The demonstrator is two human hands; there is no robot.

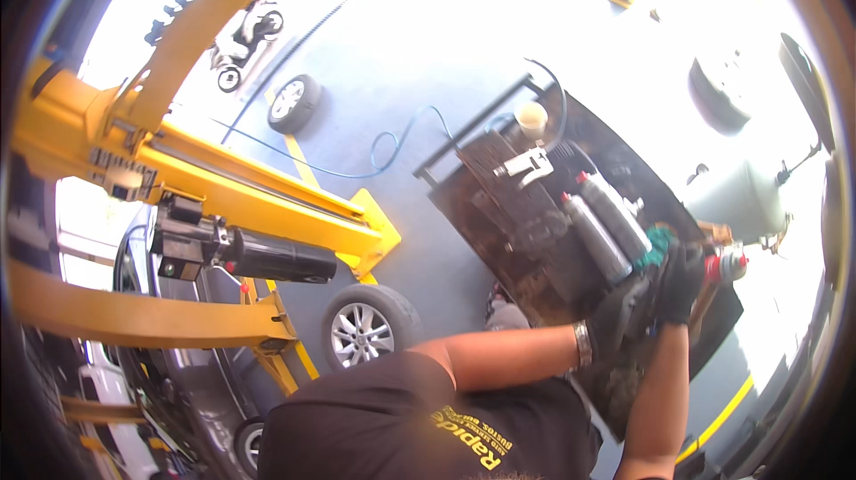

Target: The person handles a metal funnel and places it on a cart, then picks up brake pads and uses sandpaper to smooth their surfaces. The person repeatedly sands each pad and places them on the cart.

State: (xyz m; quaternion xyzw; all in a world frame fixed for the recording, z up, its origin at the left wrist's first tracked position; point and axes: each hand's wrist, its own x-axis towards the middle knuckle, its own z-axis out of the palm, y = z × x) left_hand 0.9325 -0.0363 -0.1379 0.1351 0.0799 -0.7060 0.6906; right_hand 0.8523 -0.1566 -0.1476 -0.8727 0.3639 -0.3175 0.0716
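Both my hands wear dark gloves and are close together over the right near part of a dark, stained work cart. My left hand is closed, its fingers partly lost against the dark surface. Beside it, my right hand has curled fingers; whatever it holds is hidden. A red can with a pale top shows just right of that hand, but I cannot tell whether I grip it. Bunched green cloth lies against my right fingers. Two grey bottles with red tips lie side by side left of the cloth.
A silver air gun and a pale cup are farther back on the cart. Blue hose loops over the floor. Left are a yellow lift post and a wheel. A pale tank stands right.
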